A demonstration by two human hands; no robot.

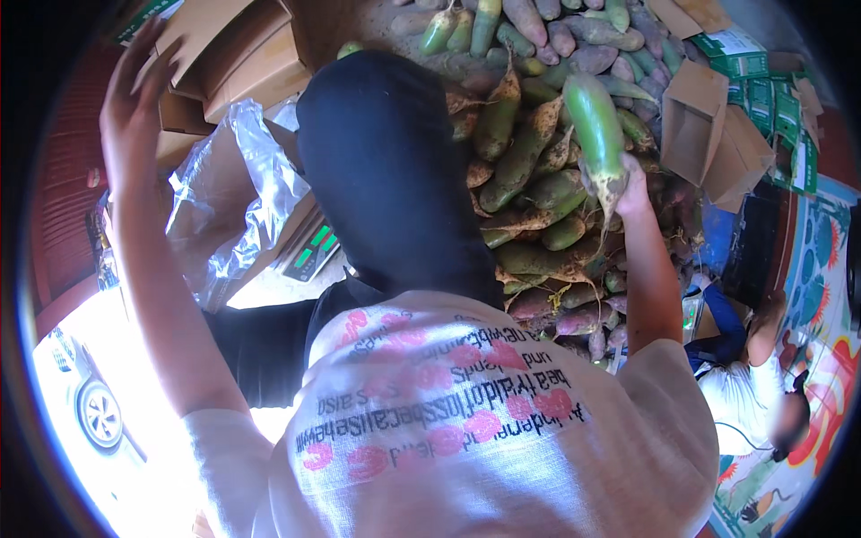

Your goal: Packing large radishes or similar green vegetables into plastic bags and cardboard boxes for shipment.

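My right hand is closed round the rooted, tapering end of a large green radish. The radish points away from me, with its thin tail root hanging toward me. Beneath it spreads a heap of radishes, green ones with dirt and dry roots close by and pinkish-purple ones farther off. Up at the far left, my left hand is raised with its fingers apart and nothing in it. It is nearest to a brown cardboard box; a clear plastic bag lies between my left arm and my leg.
A scale with a green lit display stands left of my legs. Open cardboard boxes and green printed cartons sit at the far right. A co-worker in a white shirt is at the lower right. Outside on the left is a car wheel.
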